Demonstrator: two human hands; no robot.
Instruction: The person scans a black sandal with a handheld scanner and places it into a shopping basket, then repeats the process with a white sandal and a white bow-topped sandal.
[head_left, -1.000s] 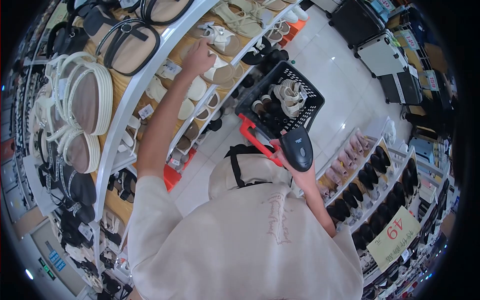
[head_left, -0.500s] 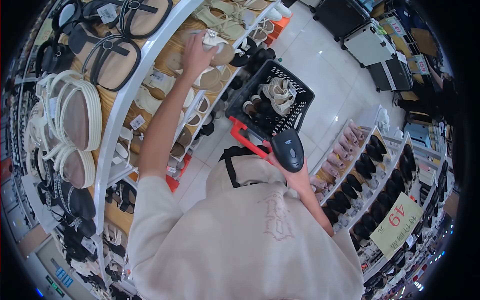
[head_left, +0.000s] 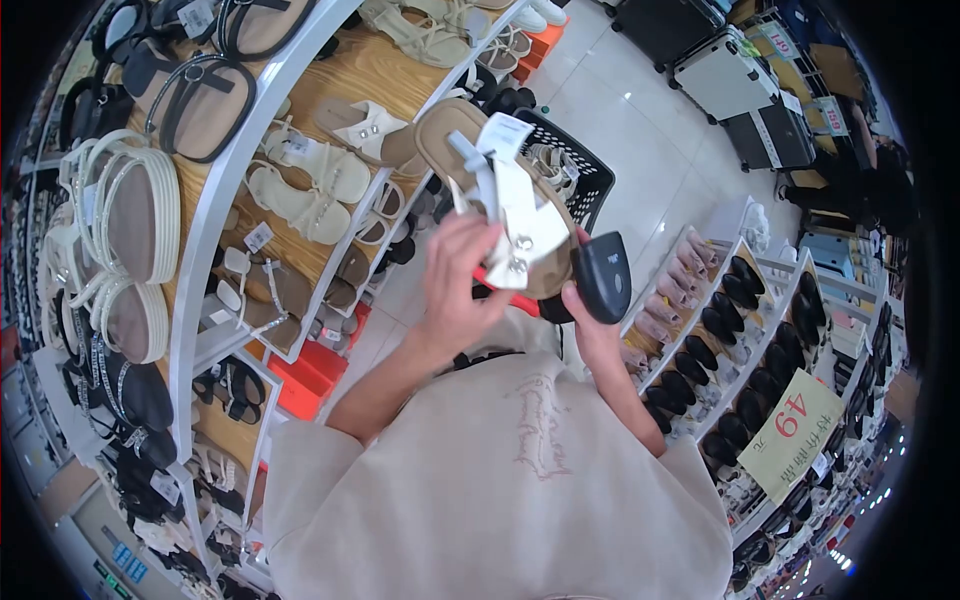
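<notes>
My left hand [head_left: 458, 275] is closed on a tan-soled sandal [head_left: 530, 222] with white straps and shiny round ornaments, lifted in front of my chest. From the sandal hangs a white tag [head_left: 503, 137], next to a pale grey strip. My right hand [head_left: 597, 335] grips a black barcode scanner [head_left: 602, 278] just right of the sandal's sole. Behind the sandal, a black shopping basket [head_left: 590, 165] with a red handle [head_left: 522, 302] is partly covered; light sandals show inside it. A similar white-strapped sandal [head_left: 368, 128] lies on the wooden shelf to the left.
Shelves of sandals [head_left: 310, 180] rise along my left side, with orange-red boxes [head_left: 312, 378] low down. On the right stand racks of black shoes [head_left: 735, 430] and a yellow price sign [head_left: 792, 437]. Suitcases [head_left: 735, 85] and a person in dark clothes [head_left: 850, 180] are farther off.
My left hand has brought the sandal from the shelf to in front of my chest. The scanner in my right hand has shifted slightly right and turned more upright.
</notes>
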